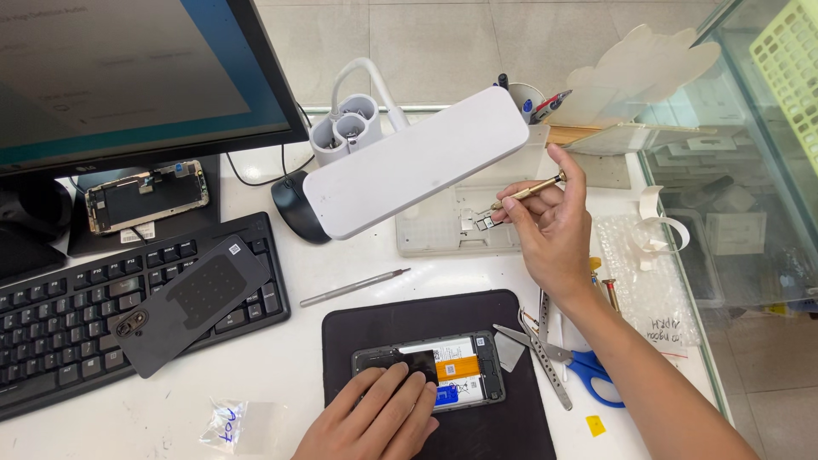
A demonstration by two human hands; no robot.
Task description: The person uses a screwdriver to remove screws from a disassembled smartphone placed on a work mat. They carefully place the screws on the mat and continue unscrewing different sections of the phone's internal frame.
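Left hand [375, 417] steadies opened phone [430, 370], orange ribbon and black battery exposed.

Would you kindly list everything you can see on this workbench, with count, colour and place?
opened phone: one, black frame with orange and blue parts, on the dark mat
mat: one, dark, front centre
phone back cover: one, dark grey, lying on the keyboard
keyboard: one, black, left
monitor: one, black frame, upper left
desk lamp: one, white, centre
parts tray: one, pale grey, under the lamp
metal tool: one, silver, beside the mat
scissors: one, blue handles, right of the mat
left hand: pressing on the phone
right hand: holding a brass-coloured screwdriver
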